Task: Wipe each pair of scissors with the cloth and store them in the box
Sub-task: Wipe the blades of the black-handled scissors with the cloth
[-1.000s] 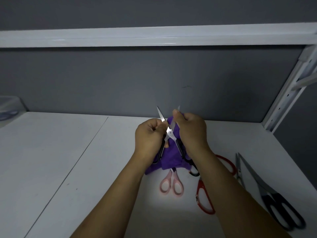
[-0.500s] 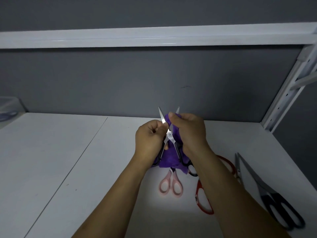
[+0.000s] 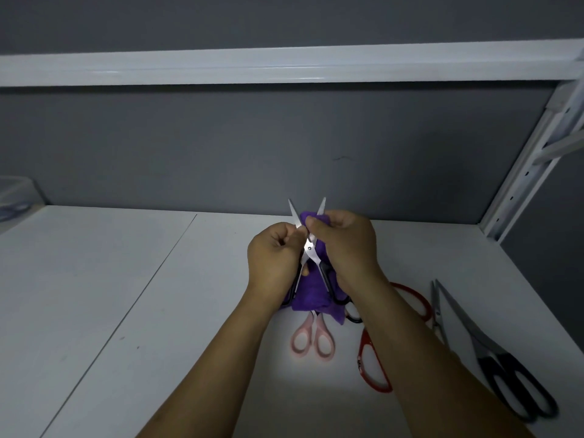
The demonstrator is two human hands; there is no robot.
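At the far left edge a clear plastic box [image 3: 14,197] sits against the grey wall [image 3: 284,147]. Something bluish lies in it, too dim to make out. The white table [image 3: 126,295] runs across from there, with a seam line cutting diagonally through its left half. A white shelf rail [image 3: 284,67] spans the wall overhead.

Near the middle, held up off the table, the left hand [image 3: 273,260] has its fingers curled round the left side of a small pair of black-handled scissors [image 3: 311,251]. The blades are spread in a V with their tips pointing up toward the wall. A purple cloth [image 3: 308,289] hangs behind and below them, covering part of the handles. The right hand [image 3: 347,248] pinches the top of the cloth against the right blade, thumb and fingers closed on it.

Directly below the cloth a pink-handled pair [image 3: 313,338] lies flat, its blades hidden under the fabric. Just to the right is a red-handled pair [image 3: 376,365], largely covered by the right forearm. Further right a big black-handled pair [image 3: 505,384] lies with its blades toward the wall. A thin blade beside it may be its second blade or another pair; I can't tell. That makes four pairs I can count for certain: one held and three on the table.

A white slotted upright [image 3: 531,172] closes off the right corner.
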